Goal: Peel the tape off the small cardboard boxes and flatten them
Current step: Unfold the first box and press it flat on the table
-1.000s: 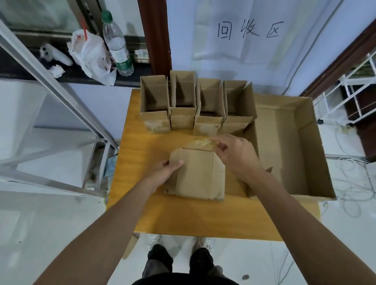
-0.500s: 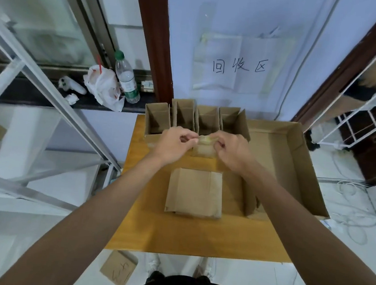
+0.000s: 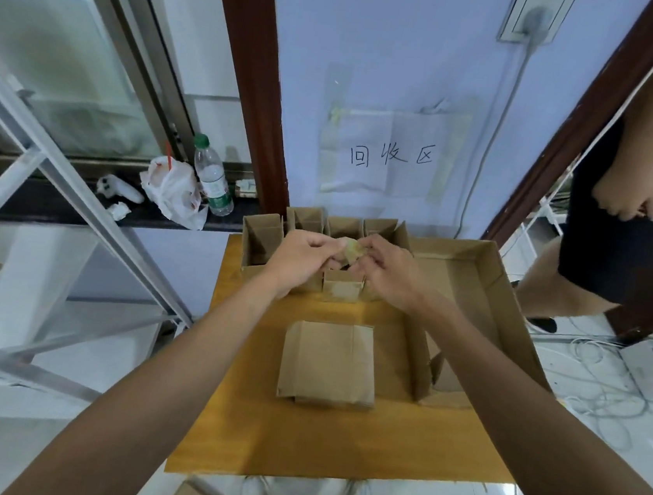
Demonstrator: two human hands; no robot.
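**A:** Where is the tape?

**B:** Off the cardboard. The left hand [image 3: 299, 258] and right hand [image 3: 389, 272] are drawn together, both pinching a crumpled tape wad [image 3: 351, 249] above the upright small boxes [image 3: 262, 240] at the far edge of the desk [image 3: 254, 434].

**A:** And the flattened box [image 3: 328, 363]?

**B:** Lying mid-desk, nearer the front edge, with neither hand on it.

**A:** What might go wrong?

**B:** The wad looks sticky. It could cling to a finger on release, or drop into an open box below. The large carton [image 3: 462, 295] at the right edge seems the safer place.
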